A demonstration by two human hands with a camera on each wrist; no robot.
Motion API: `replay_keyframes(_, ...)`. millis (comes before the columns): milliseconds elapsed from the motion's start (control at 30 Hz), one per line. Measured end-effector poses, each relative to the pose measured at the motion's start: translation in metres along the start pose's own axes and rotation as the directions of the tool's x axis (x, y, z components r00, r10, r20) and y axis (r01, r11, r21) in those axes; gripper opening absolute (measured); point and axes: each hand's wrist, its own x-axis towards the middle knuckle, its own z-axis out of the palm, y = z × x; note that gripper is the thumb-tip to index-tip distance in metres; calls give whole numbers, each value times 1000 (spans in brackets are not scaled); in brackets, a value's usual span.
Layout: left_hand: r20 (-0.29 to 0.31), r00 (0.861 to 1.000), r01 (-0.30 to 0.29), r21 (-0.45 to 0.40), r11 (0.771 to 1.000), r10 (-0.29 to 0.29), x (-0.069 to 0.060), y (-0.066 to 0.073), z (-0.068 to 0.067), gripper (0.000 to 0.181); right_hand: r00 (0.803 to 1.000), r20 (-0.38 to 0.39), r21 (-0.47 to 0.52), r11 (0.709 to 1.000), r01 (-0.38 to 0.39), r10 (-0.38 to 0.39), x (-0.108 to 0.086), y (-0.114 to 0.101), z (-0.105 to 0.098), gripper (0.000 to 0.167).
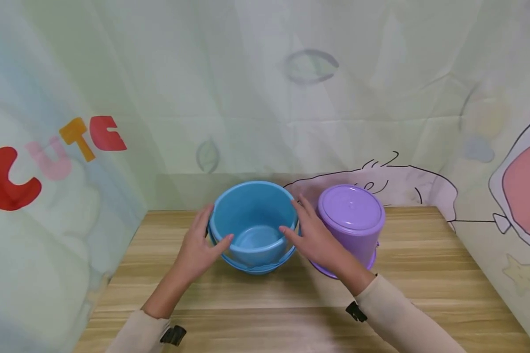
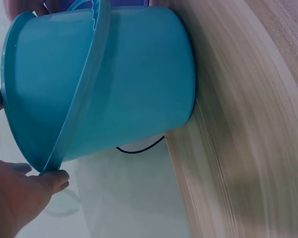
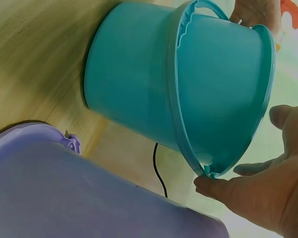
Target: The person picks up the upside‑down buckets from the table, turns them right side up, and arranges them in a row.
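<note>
A blue bucket (image 1: pixel 256 252) stands mouth up on the wooden table, its handle (image 2: pixel 87 74) hanging down along the near side. At its left rim my left hand (image 1: pixel 198 247) grips, thumb over the edge and fingers outside by the handle joint. My right hand (image 1: pixel 315 238) holds the opposite rim likewise; in the right wrist view its fingertips touch the handle joint and the thumb lies close to the lip. Just right of that hand is a purple bucket (image 1: pixel 353 211), turned upside down with its base up. The right forearm partly covers its lower side.
The wooden table (image 1: pixel 256 323) has a back edge close behind both buckets. Printed curtains (image 1: pixel 247 98) rise at the back and on both sides. A black strap piece (image 1: pixel 173 335) sits at the left cuff, another (image 1: pixel 356 312) at the right.
</note>
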Motion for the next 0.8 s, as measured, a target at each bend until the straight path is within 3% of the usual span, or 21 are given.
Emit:
replay_keyframes(333, 36, 999, 21, 39, 999, -22, 0, -2, -1, 82, 1000, 7, -11, 1000, -29, 29, 1, 3, 6, 84)
replay_keyframes(800, 58, 996, 61, -4, 998, -61, 6, -6, 1, 80, 999, 25, -36, 998, -43, 44, 5, 2, 3, 87)
